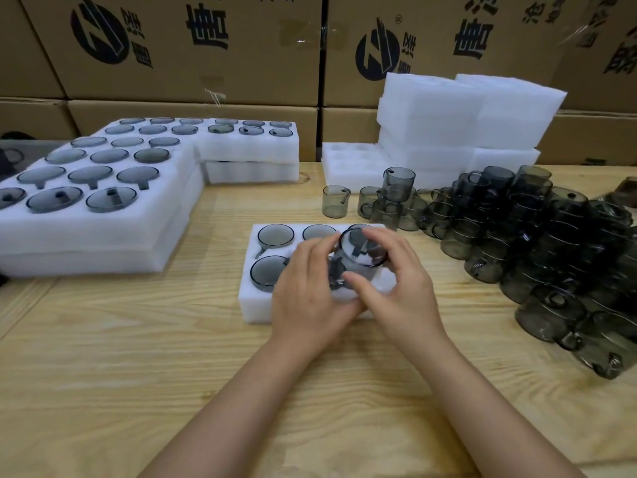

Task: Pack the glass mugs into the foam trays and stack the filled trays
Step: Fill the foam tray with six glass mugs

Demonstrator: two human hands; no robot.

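Pale wooden surface [138, 357], backed by a wall of cardboard boxes [193, 63]. Near the middle, a white foam tray [251, 301] lying flat, with mugs seated mouth-up along the far row and in the near-left pocket.

Over the near row, one smoky glass mug [358, 257] held clear of the foam, tilted with its mouth toward the camera. Left hand [306, 291] curled round its lower side by the handle, right hand [403, 288] pinching near the rim from the other side: both grips closed on that mug. Tilted this way probably to line the handle up with the slot cut beside a pocket, as with the seated ones.

Filled trays [103, 236] stacked at the left, out of the way. Loose mugs [551, 243] heaped at the right within easy reach, blank trays [448, 112] piled behind them.

On the boxes, big black Chinese characters and a round black logo [100, 29], with a small ® by the right-hand one. Seemingly upside down as seen, so not read with any certainty.
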